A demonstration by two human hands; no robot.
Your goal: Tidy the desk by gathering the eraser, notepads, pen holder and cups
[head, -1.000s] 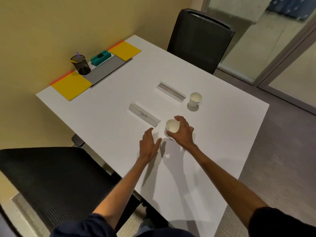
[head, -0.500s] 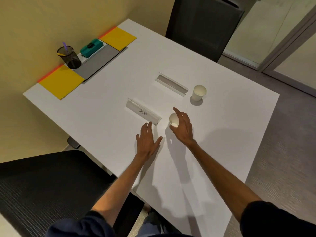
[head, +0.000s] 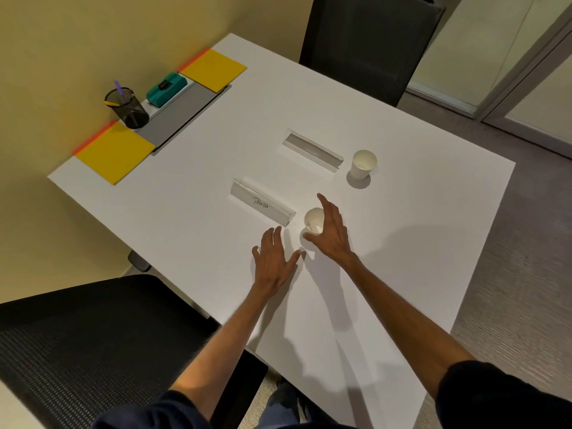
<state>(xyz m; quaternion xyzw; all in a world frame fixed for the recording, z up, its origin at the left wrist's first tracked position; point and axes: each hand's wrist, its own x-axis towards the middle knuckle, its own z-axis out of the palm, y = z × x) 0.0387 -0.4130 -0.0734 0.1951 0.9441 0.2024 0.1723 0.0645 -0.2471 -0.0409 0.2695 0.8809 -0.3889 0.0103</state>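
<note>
A white paper cup (head: 312, 220) stands upright near the table's middle. My right hand (head: 332, 232) curves around its right side with straight, spread fingers and the thumb by its base, not closed on it. My left hand (head: 272, 258) lies flat and open on the table just left of it. A second paper cup (head: 362, 164) stands farther back right. At the far left edge are a black mesh pen holder (head: 127, 108), a teal eraser (head: 165, 89) and two yellow notepads (head: 116, 153) (head: 213, 69).
Two folded white name cards (head: 263, 205) (head: 312, 150) lie mid-table. A grey panel (head: 182, 111) sits between the notepads. One black chair (head: 368, 41) stands at the far side, another (head: 80, 342) at my near left. The white table (head: 418, 243) ends at right over carpet.
My right hand, wrapped around the near cup a second ago, has spread its fingers and now rests beside it. My left hand has flattened. The camera has moved closer.
</note>
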